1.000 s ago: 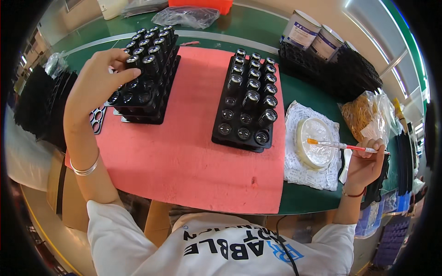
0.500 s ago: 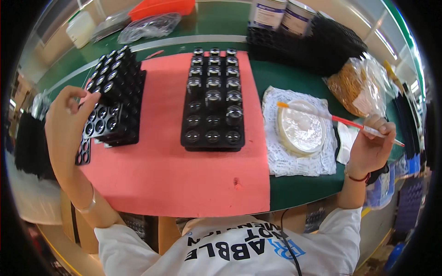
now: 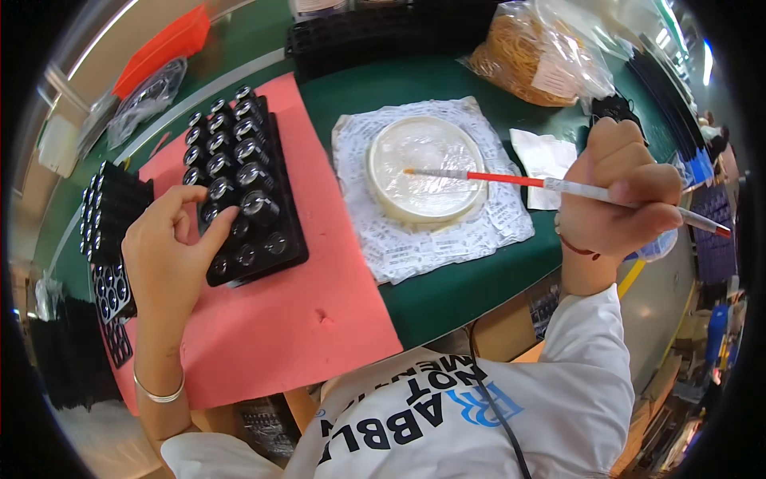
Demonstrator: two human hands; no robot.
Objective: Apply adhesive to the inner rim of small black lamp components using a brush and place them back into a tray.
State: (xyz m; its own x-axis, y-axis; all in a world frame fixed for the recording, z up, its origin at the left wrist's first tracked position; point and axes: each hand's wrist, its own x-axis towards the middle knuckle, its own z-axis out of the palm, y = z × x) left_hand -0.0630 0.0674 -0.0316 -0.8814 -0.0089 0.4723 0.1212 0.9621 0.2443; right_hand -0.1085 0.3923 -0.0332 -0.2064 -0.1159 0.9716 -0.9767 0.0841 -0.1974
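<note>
Right hand [image 3: 624, 188] holds brush [image 3: 511, 180] near tissue [image 3: 545, 160] and bag [image 3: 550, 76].

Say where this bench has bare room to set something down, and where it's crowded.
Bare: the front of the pink mat, between the left forearm and green tabletop; also the tabletop strip between the white sheet and the near edge. Crowded: around the left hand, with black trays on both sides.

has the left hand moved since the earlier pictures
Yes: against the pink mat, the left hand has moved rightward, from the left black rack to the right black rack.
</note>
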